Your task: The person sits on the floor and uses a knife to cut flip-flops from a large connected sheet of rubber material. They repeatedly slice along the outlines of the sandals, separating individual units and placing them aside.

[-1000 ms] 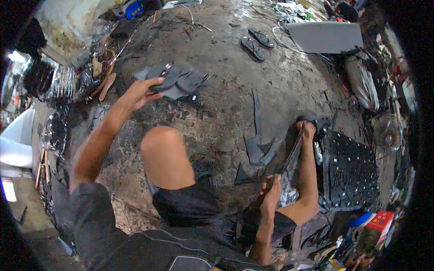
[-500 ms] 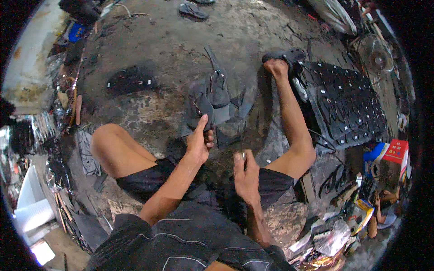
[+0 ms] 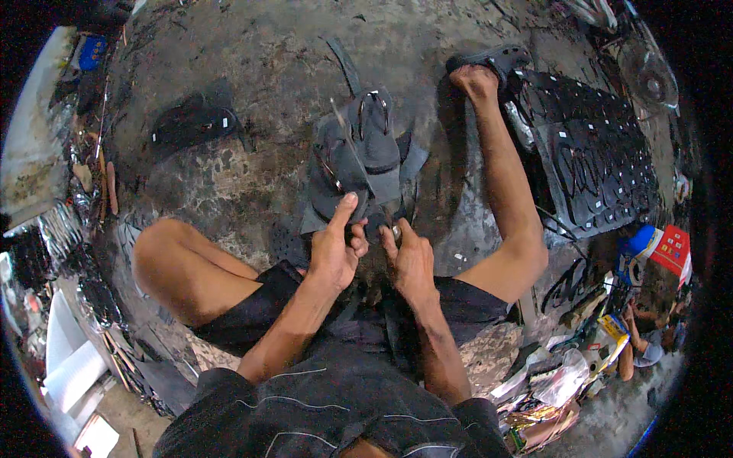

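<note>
My left hand [image 3: 334, 248] grips the near end of a dark grey thong sandal [image 3: 327, 200], with the thumb pressed on top and the fingers curled underneath. Close to it on the right, my right hand [image 3: 411, 263] is closed in a pinch by the sandal's near end. What its fingers hold is too small to make out. A second dark sandal [image 3: 379, 149] lies just beyond, its toe pointing away from me. Grey flat sheet material [image 3: 385, 185] shows under and between the two sandals. Dark offcuts [image 3: 414, 159] lie to their right.
Another dark sandal [image 3: 191, 128] lies on the floor at the left. To the right, a black panel [image 3: 592, 160] bears rows of dark straps and small white tags. A red box [image 3: 670, 250] and loose scraps with a plastic bag [image 3: 566, 378] sit lower right, near another person [image 3: 649, 347].
My right hand has moved up to the near end of the sandals, beside my left hand. The left hand keeps its grip. The whole view has shifted slightly.
</note>
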Motion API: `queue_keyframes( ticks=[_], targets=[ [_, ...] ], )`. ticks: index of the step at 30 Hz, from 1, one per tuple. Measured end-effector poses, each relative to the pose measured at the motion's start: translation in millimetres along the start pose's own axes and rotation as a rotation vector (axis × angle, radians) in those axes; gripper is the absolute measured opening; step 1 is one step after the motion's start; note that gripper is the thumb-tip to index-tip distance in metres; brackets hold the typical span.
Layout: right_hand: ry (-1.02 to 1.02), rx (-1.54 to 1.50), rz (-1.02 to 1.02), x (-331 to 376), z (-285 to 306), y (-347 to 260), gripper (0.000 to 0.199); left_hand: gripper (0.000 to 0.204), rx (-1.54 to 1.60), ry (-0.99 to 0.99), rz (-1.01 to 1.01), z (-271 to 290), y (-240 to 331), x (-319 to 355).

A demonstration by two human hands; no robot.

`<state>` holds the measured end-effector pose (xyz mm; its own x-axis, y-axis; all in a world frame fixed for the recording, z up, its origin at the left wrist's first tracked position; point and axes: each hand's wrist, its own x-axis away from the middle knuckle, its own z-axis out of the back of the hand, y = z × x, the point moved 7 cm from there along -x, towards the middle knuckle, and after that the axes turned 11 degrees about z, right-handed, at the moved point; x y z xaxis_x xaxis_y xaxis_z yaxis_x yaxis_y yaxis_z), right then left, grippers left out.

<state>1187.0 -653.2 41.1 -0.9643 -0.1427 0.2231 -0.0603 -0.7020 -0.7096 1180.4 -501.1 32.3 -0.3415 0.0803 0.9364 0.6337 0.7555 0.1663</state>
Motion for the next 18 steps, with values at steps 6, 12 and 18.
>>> queue_keyframes(
  ticks=[6, 12, 18],
  targets=[
    [-0.202, -0.298, 0.085, -44.2, -14.1, 18.4, 0.032, 0.038, -0.020, -0.081, 0.059, 1.0, 1.0, 3.6],
    [-0.359, -0.183, 0.110, -73.7, -52.5, 53.3, 0.027, 0.044, 0.023, -0.135, 0.086, -1.6, -4.0, 2.3],
    [0.023, -0.076, 0.162, -96.0, -136.3, 143.3, 0.028, 0.044, 0.065, -0.136, 0.095, -10.0, -5.2, 4.0]
  ],
)
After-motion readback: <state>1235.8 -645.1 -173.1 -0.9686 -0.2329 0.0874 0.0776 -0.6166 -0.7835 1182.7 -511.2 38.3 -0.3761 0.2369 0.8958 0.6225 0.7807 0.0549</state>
